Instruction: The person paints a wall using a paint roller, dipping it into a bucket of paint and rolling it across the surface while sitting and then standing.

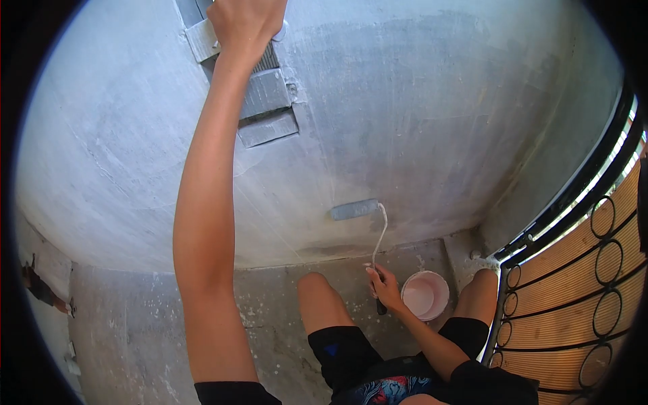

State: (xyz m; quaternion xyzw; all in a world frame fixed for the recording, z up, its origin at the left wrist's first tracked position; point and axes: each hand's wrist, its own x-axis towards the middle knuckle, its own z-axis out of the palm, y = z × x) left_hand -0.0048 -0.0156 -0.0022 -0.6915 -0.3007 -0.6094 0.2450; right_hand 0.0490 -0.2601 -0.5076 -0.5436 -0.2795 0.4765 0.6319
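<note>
My right hand (pixel 386 288) is closed around the dark handle of a paint roller (pixel 355 210). The roller's grey sleeve lies against the lower part of the pale, streaky wall (pixel 405 121), and its bent wire frame runs down to my grip. Just right of that hand stands a bucket (pixel 443 297) with pale pinkish liquid inside. High at the top edge, my left hand (pixel 248 20) reaches over a grey stepped block fixture (pixel 266 92) set in the wall. Its fingers are mostly hidden or cut off, so I cannot see what they do.
A black metal gate (pixel 574 304) with ring ornaments and orange-brown ribbed sheeting borders the right side. The concrete floor (pixel 135 317) is speckled with paint spots. My bent knees flank the right hand and bucket. At the far left edge, part of another person (pixel 44 290) shows.
</note>
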